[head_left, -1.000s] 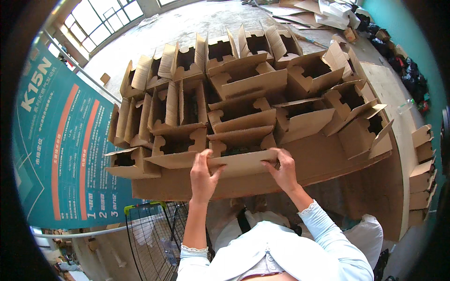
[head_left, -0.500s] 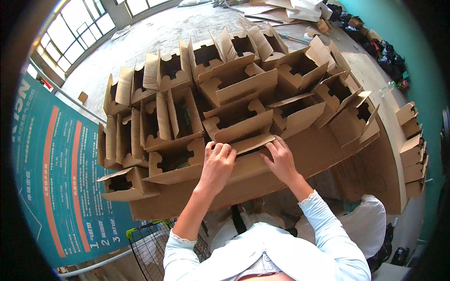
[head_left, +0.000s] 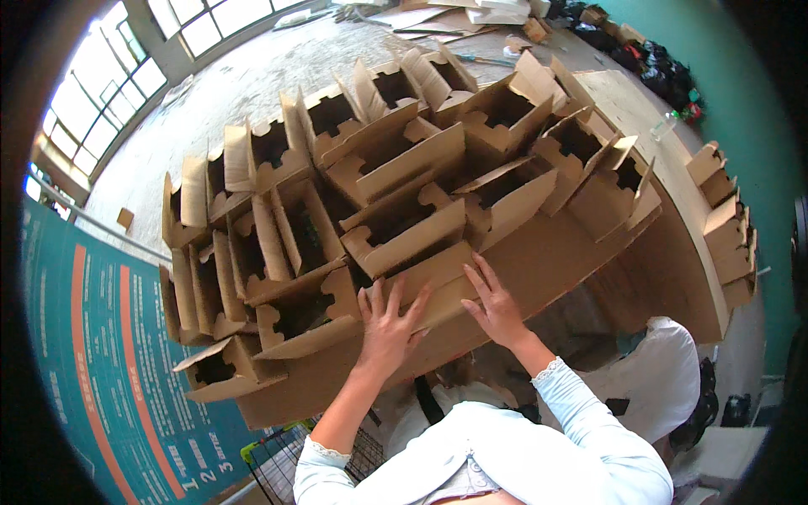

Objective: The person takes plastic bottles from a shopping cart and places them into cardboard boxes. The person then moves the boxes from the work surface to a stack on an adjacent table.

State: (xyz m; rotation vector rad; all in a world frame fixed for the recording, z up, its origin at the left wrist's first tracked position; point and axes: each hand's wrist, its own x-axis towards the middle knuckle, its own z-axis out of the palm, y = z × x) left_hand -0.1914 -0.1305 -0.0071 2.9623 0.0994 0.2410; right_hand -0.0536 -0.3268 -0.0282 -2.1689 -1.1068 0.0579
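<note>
A brown cardboard box (head_left: 438, 278) with its top flap folded over lies at the near edge of the grouped boxes. My left hand (head_left: 390, 326) rests on its left part with the fingers spread and stretched out. On its right end lies my right hand (head_left: 497, 310), fingers extended and apart. Neither hand grips anything. Just left of my left hand stands an open-topped box (head_left: 307, 341) with a notched inner edge. Behind my hands is another open box (head_left: 438, 244), its flap upright.
Several open cardboard boxes (head_left: 370, 164) with raised flaps crowd the table. A cardboard-covered surface (head_left: 539, 252) reaches along the near side. More boxes (head_left: 724, 223) line the far right. A teal printed banner (head_left: 93, 362) stands left, a white sack (head_left: 661, 370) below right.
The box's flap, pinched at its edge by both hands before, now lies lower under them. My fingers have straightened and spread. The whole view has shifted and tilted slightly.
</note>
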